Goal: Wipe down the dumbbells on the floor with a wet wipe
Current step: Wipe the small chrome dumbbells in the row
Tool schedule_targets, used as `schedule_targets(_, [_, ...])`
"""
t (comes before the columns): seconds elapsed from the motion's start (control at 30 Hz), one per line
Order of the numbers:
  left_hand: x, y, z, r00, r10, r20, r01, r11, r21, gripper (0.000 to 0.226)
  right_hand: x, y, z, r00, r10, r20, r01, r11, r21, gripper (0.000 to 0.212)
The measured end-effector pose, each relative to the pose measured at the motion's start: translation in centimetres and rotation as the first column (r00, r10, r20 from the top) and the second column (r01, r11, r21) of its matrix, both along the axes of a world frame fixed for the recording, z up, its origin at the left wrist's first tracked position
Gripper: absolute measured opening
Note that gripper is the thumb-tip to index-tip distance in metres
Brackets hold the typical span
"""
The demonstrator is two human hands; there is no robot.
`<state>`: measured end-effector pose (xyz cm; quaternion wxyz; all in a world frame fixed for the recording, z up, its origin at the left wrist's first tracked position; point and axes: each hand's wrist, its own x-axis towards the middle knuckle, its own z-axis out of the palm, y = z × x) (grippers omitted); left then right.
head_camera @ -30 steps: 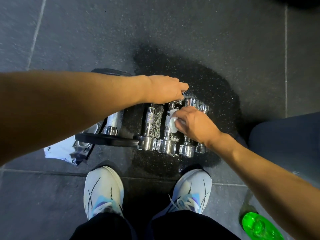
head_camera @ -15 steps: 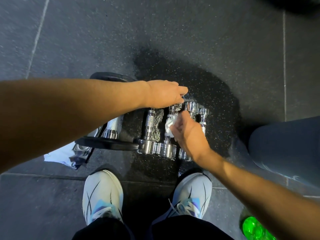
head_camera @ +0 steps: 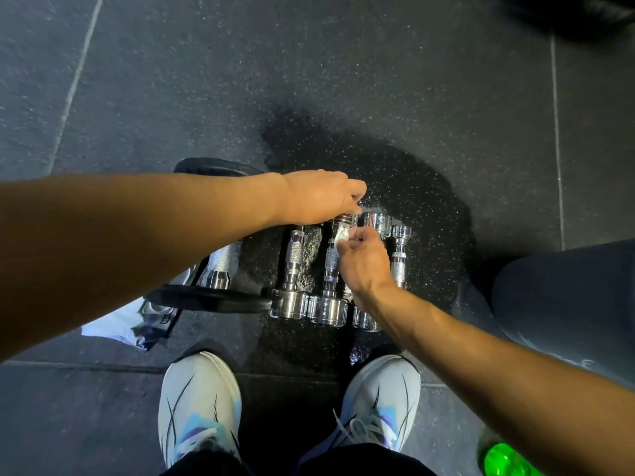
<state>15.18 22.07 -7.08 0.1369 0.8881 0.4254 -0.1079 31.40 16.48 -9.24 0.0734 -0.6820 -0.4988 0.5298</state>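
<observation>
Here: right hand (head_camera: 364,262) pinching wipe (head_camera: 342,234) against dumbbell (head_camera: 330,269); left hand (head_camera: 319,197) gripping its far end.

The dark speckled rubber floor (head_camera: 343,63), wet in a darker patch, carries a row of chrome dumbbells (head_camera: 292,269) lying side by side, a black-plated dumbbell (head_camera: 213,297) just to their left, a crumpled white wrapper (head_camera: 117,328), two white shoes (head_camera: 199,407) and a green bottle (head_camera: 501,462).
</observation>
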Motion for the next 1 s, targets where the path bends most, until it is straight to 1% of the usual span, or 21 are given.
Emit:
schedule_targets(0.03, [0.0,0.0,-0.1,1.000,0.000,0.003,0.000,1.000,-0.002,0.046,0.1,-0.4,0.0,0.995,0.063,0.073,-0.065,0.998,0.019,0.007])
schedule_targets(0.07, [-0.1,-0.1,-0.1,1.000,0.004,0.003,-0.004,1.000,-0.005,0.047,0.5,-0.6,-0.4,0.971,0.164,0.174,-0.176,0.983,0.059,0.011])
schedule_targets(0.13, [-0.1,-0.1,-0.2,1.000,0.015,-0.001,-0.015,1.000,-0.011,0.050,1.2,-0.9,-0.8,0.894,0.330,0.304,-0.342,0.940,-0.016,0.019])
schedule_targets(0.17, [-0.1,-0.1,-0.2,1.000,0.017,0.000,-0.017,1.000,-0.015,0.051,1.5,-0.7,-0.6,0.870,0.383,0.312,-0.384,0.921,-0.060,0.020])
schedule_targets(0.2, [-0.2,-0.1,-0.3,1.000,0.016,0.001,-0.016,1.000,-0.015,0.051,1.5,-0.5,-0.6,0.848,0.419,0.324,-0.422,0.904,-0.064,0.019])
schedule_targets(0.23, [-0.2,0.0,-0.3,1.000,0.014,0.005,-0.014,1.000,-0.015,0.051,1.3,-0.2,-0.2,0.859,0.408,0.308,-0.418,0.908,-0.038,0.018])
schedule_targets(0.33, [-0.3,0.1,-0.6,0.999,0.017,0.038,-0.016,1.000,-0.015,0.045,0.8,0.4,0.7,0.869,0.422,0.260,-0.484,0.835,0.263,0.015])
schedule_targets(0.37, [-0.4,0.1,-0.7,0.998,0.022,0.054,-0.021,1.000,-0.018,0.042,0.8,0.3,0.9,0.863,0.430,0.266,-0.499,0.811,0.306,0.018])
schedule_targets(0.4, [-0.4,0.1,-0.8,0.997,0.028,0.067,-0.027,0.999,-0.023,0.042,1.1,-0.4,0.6,0.830,0.478,0.286,-0.553,0.773,0.311,0.026])
schedule_targets(0.43, [-0.5,0.1,-0.9,0.996,0.036,0.080,-0.033,0.999,-0.033,0.043,1.4,-1.4,0.7,0.765,0.554,0.327,-0.637,0.722,0.268,0.036])
schedule_targets(0.47, [-0.5,0.1,-1.0,0.995,0.047,0.091,-0.043,0.998,-0.047,0.045,2.0,-2.3,0.4,0.673,0.626,0.394,-0.733,0.634,0.245,0.045])
schedule_targets(0.53, [-0.6,0.2,-1.0,0.990,0.078,0.117,-0.069,0.995,-0.077,0.045,2.4,-3.2,0.2,0.650,0.636,0.416,-0.744,0.645,0.176,0.047])
schedule_targets(0.63, [-0.5,0.3,-0.8,0.979,0.120,0.164,-0.100,0.987,-0.128,0.041,2.6,-2.0,-0.3,0.577,0.644,0.502,-0.808,0.540,0.237,0.045])
schedule_targets(0.67, [-0.6,0.3,-0.7,0.972,0.136,0.192,-0.109,0.983,-0.146,0.041,2.6,-1.2,-0.2,0.571,0.635,0.521,-0.817,0.504,0.281,0.044])
schedule_targets(0.73, [-0.7,0.3,-0.7,0.958,0.159,0.240,-0.121,0.979,-0.165,0.046,2.5,0.0,-0.1,0.600,0.600,0.529,-0.800,0.431,0.417,0.037])
schedule_targets(0.8, [-0.8,0.5,-0.7,0.937,0.204,0.282,-0.151,0.968,-0.200,0.051,2.6,0.6,0.2,0.587,0.596,0.548,-0.808,0.390,0.442,0.026])
schedule_targets(0.83, [-0.8,0.5,-0.6,0.925,0.240,0.294,-0.174,0.957,-0.232,0.055,2.8,0.4,0.1,0.563,0.610,0.557,-0.824,0.371,0.428,0.026])
schedule_targets(0.87, [-0.8,0.6,-0.4,0.916,0.274,0.293,-0.199,0.945,-0.261,0.060,2.9,-0.2,-0.1,0.531,0.625,0.573,-0.844,0.331,0.421,0.031])
schedule_targets(0.93, [-0.9,0.9,-0.4,0.902,0.331,0.277,-0.248,0.923,-0.295,0.067,3.3,-1.7,-0.2,0.428,0.652,0.625,-0.898,0.229,0.376,0.043])
schedule_targets(0.97, [-1.0,1.0,-0.5,0.895,0.357,0.269,-0.269,0.911,-0.313,0.068,3.6,-2.2,-0.2,0.358,0.669,0.651,-0.927,0.171,0.334,0.047])
schedule_targets(1.0, [-1.0,1.1,-0.7,0.886,0.382,0.264,-0.288,0.898,-0.333,0.068,3.8,-2.3,-0.2,0.320,0.684,0.656,-0.940,0.141,0.312,0.050])
